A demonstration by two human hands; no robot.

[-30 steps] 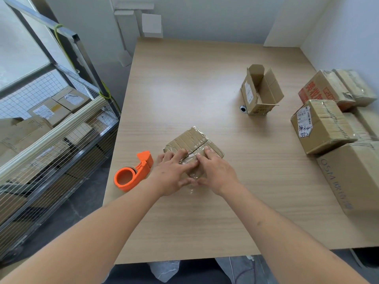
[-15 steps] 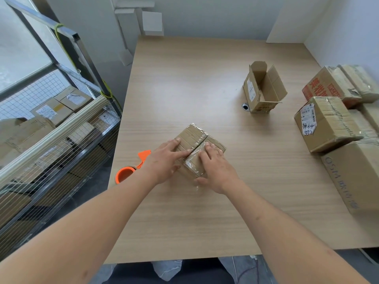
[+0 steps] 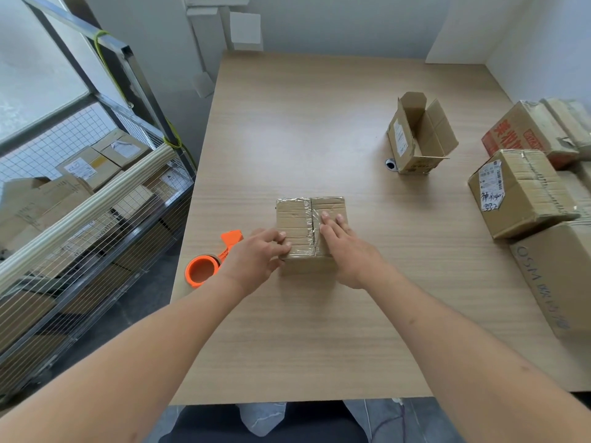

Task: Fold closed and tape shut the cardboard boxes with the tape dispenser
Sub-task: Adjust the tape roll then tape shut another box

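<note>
1. While the small box [image 3: 309, 231] sits near the front middle of the table [image 3: 319, 330], its flaps folded down and a strip of clear tape along the centre seam, the step in hand looks like smoothing that tape so it bonds.
2. The right hand [image 3: 347, 251] lies flat on the box top, fingers straight and pressing just right of the seam; it holds nothing.
3. The left hand [image 3: 256, 259] steadies the box at its near left edge, fingers lightly curled against the top and side. Whether it truly grips the cardboard or only braces it, I cannot tell.
4. The dispenser [image 3: 209, 262], orange, lies on the table just left of the left hand, touched by neither hand.
5. This box appears nearly finished: the tape seems to run the seam's full length and over the near edge, though its far end is hard to read.
6. The next move probably calls for rubbing down any loose tape, then setting this box aside.
7. An open box [image 3: 419, 135] stands well apart toward the far right, its flaps up. It likely comes next: draw it close, fold the flaps, then take up the dispenser.
8. Closed boxes [image 3: 518, 193] are stacked at the right edge.
</note>
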